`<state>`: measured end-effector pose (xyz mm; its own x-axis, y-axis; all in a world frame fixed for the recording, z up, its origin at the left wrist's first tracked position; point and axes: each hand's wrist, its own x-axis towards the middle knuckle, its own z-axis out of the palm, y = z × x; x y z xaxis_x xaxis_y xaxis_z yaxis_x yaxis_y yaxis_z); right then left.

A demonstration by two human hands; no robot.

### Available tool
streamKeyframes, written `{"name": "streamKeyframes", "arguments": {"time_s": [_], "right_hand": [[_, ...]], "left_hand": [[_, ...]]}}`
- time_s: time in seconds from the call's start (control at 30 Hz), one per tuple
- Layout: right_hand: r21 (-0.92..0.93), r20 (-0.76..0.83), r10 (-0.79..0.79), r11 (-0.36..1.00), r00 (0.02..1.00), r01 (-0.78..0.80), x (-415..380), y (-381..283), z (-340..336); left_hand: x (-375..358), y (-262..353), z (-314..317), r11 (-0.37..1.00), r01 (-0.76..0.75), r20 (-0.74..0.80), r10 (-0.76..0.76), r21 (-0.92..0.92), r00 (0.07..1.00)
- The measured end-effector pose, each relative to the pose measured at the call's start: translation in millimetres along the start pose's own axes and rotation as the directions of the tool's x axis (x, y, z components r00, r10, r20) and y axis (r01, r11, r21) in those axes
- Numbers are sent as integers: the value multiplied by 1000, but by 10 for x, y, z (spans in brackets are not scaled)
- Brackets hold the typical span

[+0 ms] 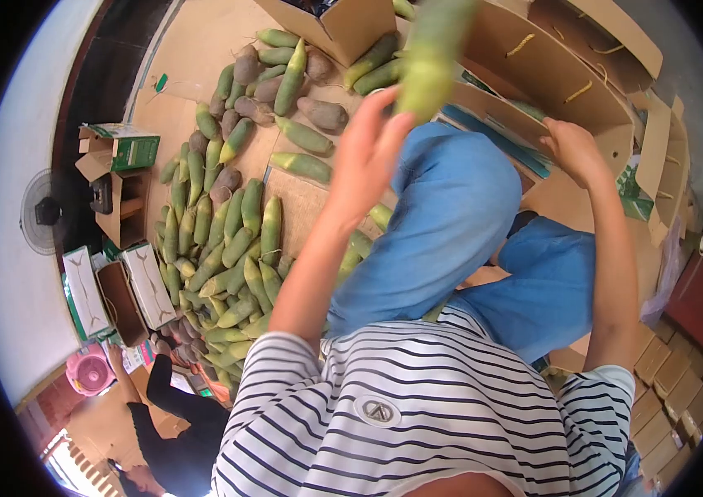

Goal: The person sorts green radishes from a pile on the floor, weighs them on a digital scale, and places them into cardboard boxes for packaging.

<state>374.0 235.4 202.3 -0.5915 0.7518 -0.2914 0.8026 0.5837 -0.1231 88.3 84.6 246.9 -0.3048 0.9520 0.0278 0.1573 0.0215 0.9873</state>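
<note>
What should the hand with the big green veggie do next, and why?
I'd probably move the left hand gently toward the open box and lower the green vegetable in. It's held up close by, and the right hand is at the box's near side.

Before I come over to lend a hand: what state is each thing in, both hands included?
Left hand: holding a radish
Held radish: raised, blurred
Right hand: at the long box, grip unclear
Long box: open
Other radishes: lying loose, many heaped together
White-flapped box: open
Pink fan: upright; cannot tell whether running
</note>
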Motion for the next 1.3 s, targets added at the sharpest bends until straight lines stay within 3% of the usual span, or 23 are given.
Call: {"name": "streamKeyframes", "arguments": {"time_s": [0.1, 0.2, 0.3, 0.4, 0.47, 0.53, 0.57, 0.63, 0.7, 0.8, 0.9, 1.0, 1.1, 1.2, 1.3], "right_hand": [[2, -26, 1, 1000, 1000, -1, -25, -26, 2], [39, 1, 52, 998, 999, -52, -57, -76, -23], [23, -23, 16, 1000, 1000, -16, -42, -70, -23], [36, 15, 53, 998, 998, -54, -12, -31, 5], [28, 22, 48, 998, 999, -49, 9, 49, 37], [38, 15, 30, 999, 999, -30, 58, 155, 99], [43, 12, 21, 999, 1000, -21, 75, 160, 120], [-14, 34, 60, 998, 998, -60, 78, 119, 100], [16, 19, 60, 998, 998, -61, 70, 138, 114], [29, 48, 69, 997, 996, -70, 91, 145, 105], [43, 56, 73, 996, 996, -76, 128, 193, 114], [28, 58, 63, 997, 996, -65, 161, 225, 135], [32, 39, 55, 998, 998, -56, 149, 244, 151], [42, 9, 39, 998, 999, -39, 141, 286, 172], [52, 25, 47, 998, 999, -48, 151, 239, 140]], "left_hand": [[370, 244, 396, 977, -209, 186, 198, 41, 962], [462, 214, 625, 929, -284, 121, 261, 239, 958], [224, 8, 448, 923, -253, 55, 248, 291, 967], [-164, -692, 97, 915, -84, -3, 92, 394, 996], [-557, -1154, -240, 860, 96, -13, -104, 502, 994], [-1134, -1883, -618, 686, 268, -35, -333, 677, 942], [-1525, -2318, -847, 592, 191, 46, -361, 783, 931], [-2044, -2454, -1095, 274, 250, 26, -721, 929, 693], [-2542, -2570, -1235, 79, 157, -21, -834, 984, 552], [-3069, -2745, -1304, -46, 176, -139, -814, 983, 563], [-3218, -2935, -1315, -75, 171, -170, -739, 982, 652], [-3073, -3018, -1300, -73, 218, -185, -811, 973, 555], [-2921, -2913, -1329, -36, 190, -144, -789, 981, 597], [-2724, -2748, -1428, 128, 166, -15, -747, 978, 665], [-2575, -2678, -1532, 267, 274, -29, -666, 924, 745]]}}
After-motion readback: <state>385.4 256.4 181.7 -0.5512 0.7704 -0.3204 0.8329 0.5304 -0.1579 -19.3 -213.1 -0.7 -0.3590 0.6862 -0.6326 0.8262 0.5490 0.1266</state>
